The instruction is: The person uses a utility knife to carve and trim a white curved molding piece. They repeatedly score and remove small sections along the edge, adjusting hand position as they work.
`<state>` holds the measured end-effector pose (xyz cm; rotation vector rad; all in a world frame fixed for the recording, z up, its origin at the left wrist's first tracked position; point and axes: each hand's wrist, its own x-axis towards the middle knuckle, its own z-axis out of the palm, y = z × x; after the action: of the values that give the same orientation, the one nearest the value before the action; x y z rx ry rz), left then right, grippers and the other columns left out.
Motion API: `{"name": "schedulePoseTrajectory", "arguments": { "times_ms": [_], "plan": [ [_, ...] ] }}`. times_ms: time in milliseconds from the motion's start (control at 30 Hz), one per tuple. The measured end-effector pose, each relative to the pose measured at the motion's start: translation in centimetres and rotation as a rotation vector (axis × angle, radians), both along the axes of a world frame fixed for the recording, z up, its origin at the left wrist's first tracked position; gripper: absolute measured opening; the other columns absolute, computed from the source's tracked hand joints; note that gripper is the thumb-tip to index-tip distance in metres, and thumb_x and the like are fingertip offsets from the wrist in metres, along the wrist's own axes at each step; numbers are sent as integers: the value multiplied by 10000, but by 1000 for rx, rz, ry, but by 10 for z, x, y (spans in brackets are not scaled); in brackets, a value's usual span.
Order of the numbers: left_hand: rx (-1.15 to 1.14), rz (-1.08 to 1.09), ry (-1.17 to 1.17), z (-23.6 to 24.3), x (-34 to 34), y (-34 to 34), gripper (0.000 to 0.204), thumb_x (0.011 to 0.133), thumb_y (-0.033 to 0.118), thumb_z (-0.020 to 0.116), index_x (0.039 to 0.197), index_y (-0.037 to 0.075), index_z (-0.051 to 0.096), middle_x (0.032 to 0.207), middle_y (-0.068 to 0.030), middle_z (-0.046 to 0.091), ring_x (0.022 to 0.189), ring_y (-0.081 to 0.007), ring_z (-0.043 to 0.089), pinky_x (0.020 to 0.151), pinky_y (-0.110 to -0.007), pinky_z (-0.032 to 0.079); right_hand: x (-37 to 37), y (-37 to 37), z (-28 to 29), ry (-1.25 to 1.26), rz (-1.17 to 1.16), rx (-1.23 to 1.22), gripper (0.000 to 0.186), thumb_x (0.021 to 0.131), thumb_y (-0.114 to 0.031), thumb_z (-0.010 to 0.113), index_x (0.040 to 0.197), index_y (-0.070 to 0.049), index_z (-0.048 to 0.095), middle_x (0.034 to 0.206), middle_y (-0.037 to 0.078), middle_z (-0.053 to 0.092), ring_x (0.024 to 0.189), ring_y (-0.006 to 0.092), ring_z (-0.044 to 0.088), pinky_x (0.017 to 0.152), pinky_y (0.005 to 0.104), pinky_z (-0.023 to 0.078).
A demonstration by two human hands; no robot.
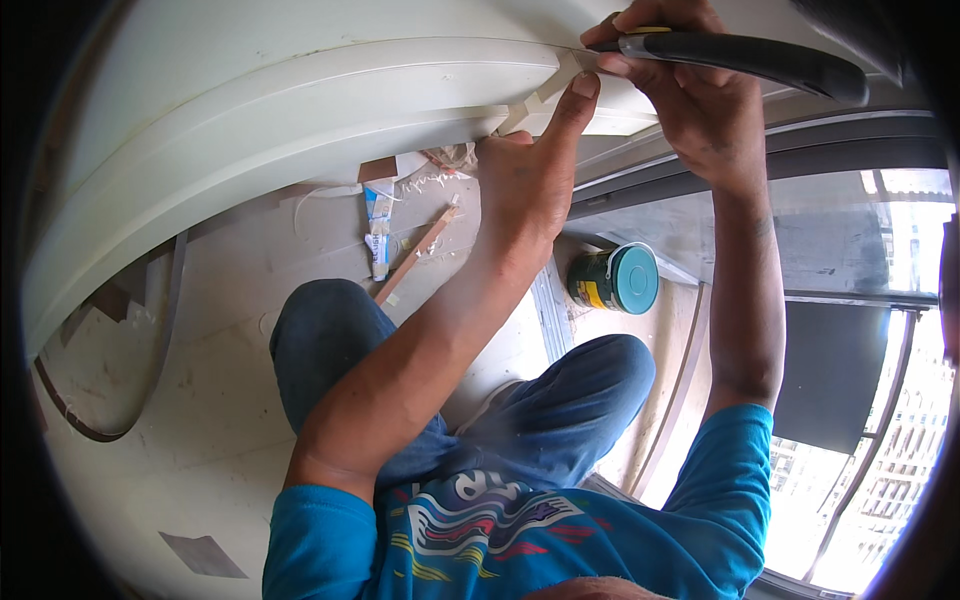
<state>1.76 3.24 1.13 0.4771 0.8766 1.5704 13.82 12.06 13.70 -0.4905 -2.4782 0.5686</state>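
My right hand (700, 110) is closed around a black-handled utility knife (745, 58) with a yellow detail near its front. The knife's tip meets the edge of a long white panel (330, 85) at the top. Just left of it, my left hand (530, 170) grips a cream strip (535, 105) at the panel's end. Its thumb points up along the strip, close below the knife tip, and the other fingers are partly hidden behind the panel.
A green lidded bucket (632, 278) stands on the floor beyond my knees. A blue and white tube (378, 230), a brown wood strip (420, 250) and white shavings lie below the panel. A dark curved band (165, 350) is at left. Glazed dark frames (830, 250) line the right side.
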Motion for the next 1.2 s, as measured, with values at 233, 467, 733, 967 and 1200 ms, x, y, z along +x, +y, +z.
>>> {"name": "schedulePoseTrajectory", "arguments": {
  "times_ms": [233,467,733,967,1200],
  "plan": [
    [-37,-43,99,-6,-6,1,1361,717,954,751,1434,-188,569,1231,-224,587,1136,-253,590,949,-425,495,1,-8,5,-34,14,-17,298,990,87,740,1255,12,625,1137,128,744,1153,261,776,1003,397,649],
    [-75,-67,54,6,-5,-6,1405,705,975,738,1425,-216,550,1230,-272,572,1154,-290,592,952,-445,497,-3,0,5,-54,11,39,301,984,88,746,1249,7,630,1135,130,745,1152,261,776,1001,394,647],
    [-89,-56,-16,11,-8,-7,1215,739,882,780,1351,-157,632,1138,-191,603,1093,-241,578,929,-411,480,-6,-5,9,-89,15,43,303,976,89,754,1242,2,635,1132,133,748,1150,261,777,998,391,645],
    [-126,-34,-5,8,-7,-6,909,819,709,839,1278,-68,728,1038,-100,674,983,-166,613,902,-347,482,-6,-8,12,-84,20,49,306,970,90,760,1235,-2,640,1129,135,750,1148,261,778,995,387,643],
    [-114,-26,-66,13,-7,-9,902,818,685,844,1272,-85,722,1081,-126,689,1005,-173,620,920,-355,482,-15,-16,14,-160,-16,88,308,964,92,766,1229,-6,645,1127,137,751,1146,261,779,993,384,641]
  ]
}}
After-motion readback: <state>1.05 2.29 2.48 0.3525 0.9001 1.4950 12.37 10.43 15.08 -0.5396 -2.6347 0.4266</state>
